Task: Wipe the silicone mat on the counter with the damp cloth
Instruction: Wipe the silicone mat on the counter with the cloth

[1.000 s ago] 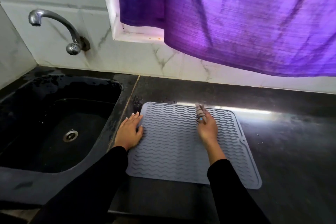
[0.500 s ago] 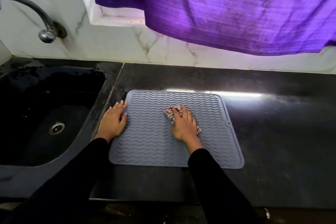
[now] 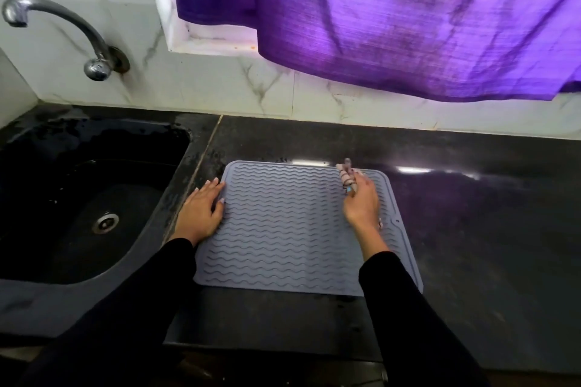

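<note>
A grey silicone mat [image 3: 283, 229] with wavy ridges lies flat on the dark counter [image 3: 487, 229]. My left hand [image 3: 201, 214] rests flat with straight fingers on the mat's left edge. My right hand [image 3: 361, 203] is over the mat's far right part and holds a small checked pink-and-white cloth [image 3: 345, 176], which sticks out past my fingertips near the mat's far edge. A bit of cloth also shows under the heel of that hand. Most of the cloth is hidden by the hand.
A black sink [image 3: 78, 198] with a metal drain sits left of the mat, wet around the rim. A chrome tap [image 3: 63, 31] juts from the marble wall. A purple curtain [image 3: 377, 19] hangs above the counter's back edge.
My right hand has swept the cloth from the mat's middle to its far right part. The left hand has stayed on the left edge.
</note>
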A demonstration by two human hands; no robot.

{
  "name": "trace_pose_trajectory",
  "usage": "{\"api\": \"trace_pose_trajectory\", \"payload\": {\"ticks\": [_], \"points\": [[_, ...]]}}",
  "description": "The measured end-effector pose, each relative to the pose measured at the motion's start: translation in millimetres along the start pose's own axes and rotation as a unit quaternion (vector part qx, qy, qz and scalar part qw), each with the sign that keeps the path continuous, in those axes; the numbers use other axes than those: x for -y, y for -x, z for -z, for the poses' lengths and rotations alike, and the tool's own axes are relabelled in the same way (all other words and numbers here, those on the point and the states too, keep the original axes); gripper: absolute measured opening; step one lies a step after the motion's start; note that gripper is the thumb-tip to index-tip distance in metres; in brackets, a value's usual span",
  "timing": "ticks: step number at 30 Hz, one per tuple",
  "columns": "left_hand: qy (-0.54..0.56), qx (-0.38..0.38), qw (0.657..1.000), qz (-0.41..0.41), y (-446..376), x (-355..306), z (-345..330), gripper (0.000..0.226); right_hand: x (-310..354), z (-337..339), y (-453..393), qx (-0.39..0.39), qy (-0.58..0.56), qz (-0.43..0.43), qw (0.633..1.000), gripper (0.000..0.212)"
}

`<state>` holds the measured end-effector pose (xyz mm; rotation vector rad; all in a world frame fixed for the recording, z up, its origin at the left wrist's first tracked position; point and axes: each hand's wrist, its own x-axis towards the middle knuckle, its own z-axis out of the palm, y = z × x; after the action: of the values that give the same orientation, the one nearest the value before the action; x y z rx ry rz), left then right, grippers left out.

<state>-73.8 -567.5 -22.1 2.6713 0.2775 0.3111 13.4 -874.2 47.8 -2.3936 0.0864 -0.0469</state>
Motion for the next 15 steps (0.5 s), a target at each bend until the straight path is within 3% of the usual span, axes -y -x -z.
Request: {"api": "trace_pose_trajectory", "payload": {"ticks": [5, 9, 15], "points": [[-0.001, -0.014, 1.000, -0.004, 0.2, -2.6, -0.6, 0.076, -11.3, -31.4, 22.5, 0.055, 0.246, 0.121, 0.960, 0.067], [-0.016, -0.020, 1.000, -0.005, 1.2, -4.0, -1.7, 0.077, -16.6, -37.4, 15.9, 0.042, 0.262, 0.132, 0.955, 0.066], [-0.035, -0.027, 0.999, 0.002, 1.3, -7.3, -3.2, 0.078, -12.7, -31.7, -3.7, 0.059, 0.221, 0.125, 0.965, 0.046]]}}
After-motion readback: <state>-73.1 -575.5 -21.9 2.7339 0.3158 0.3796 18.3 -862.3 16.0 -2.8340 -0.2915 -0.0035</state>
